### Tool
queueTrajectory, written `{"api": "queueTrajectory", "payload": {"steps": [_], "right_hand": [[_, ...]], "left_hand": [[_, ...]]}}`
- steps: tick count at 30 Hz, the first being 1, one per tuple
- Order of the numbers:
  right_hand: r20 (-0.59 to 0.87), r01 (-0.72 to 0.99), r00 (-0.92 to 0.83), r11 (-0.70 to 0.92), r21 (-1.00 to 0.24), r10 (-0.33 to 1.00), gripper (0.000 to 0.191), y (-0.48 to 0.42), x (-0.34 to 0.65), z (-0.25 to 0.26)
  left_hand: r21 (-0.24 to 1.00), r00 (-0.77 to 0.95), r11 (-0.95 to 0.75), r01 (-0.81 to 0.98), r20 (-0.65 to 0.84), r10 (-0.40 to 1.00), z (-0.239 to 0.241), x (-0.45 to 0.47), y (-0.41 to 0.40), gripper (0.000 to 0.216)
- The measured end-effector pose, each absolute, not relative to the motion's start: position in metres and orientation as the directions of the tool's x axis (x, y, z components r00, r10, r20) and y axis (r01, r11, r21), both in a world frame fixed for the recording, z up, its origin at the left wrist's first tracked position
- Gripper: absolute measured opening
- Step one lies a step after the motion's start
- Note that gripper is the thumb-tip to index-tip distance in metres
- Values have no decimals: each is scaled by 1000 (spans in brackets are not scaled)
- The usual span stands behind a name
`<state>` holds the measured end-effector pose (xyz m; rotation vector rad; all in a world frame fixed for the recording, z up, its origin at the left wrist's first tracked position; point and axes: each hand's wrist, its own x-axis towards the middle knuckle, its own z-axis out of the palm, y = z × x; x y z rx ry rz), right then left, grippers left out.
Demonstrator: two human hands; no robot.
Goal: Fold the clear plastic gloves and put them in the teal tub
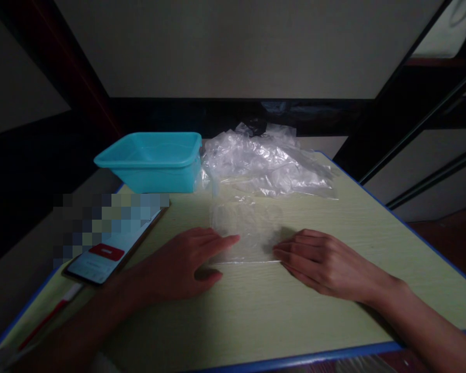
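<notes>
A clear plastic bag (252,224) lies flat on the table between my hands, its near edge running straight across. My left hand (188,263) rests at the bag's left side, with the index finger stretched over the plastic and the thumb apart, below the near edge. At the near right corner, my right hand (319,263) has its fingers pressed together on the bag's edge. Its thumb is mostly hidden. Beyond the flat bag sits a crumpled pile of clear plastic bags (252,160).
A turquoise plastic basin (159,178) stands at the back left of the pale table (264,321), which has a blue edge. Left of my left hand lies a phone (112,254) with its screen lit. A red and white stick-like thing (56,311) lies near my left forearm.
</notes>
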<state>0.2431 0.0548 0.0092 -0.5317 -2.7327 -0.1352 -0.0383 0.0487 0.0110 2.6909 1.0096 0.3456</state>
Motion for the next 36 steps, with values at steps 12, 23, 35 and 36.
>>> {"api": "queueTrajectory", "payload": {"steps": [12,23,35,36], "right_hand": [[386,433,-833,901,11,396,29,55,237,5],[472,427,-778,900,-88,415,21,60,241,2],[521,449,-647,830,-331,557,18,56,247,12],[526,453,-623,815,-361,579,17,55,248,14]], "left_hand": [[257,705,-758,599,280,652,2,-28,45,45],[122,687,-757,642,347,638,-1,-13,43,10],[288,605,-760,583,470,643,8,-23,49,20],[333,584,-752,569,480,655,11,-24,48,18]]}}
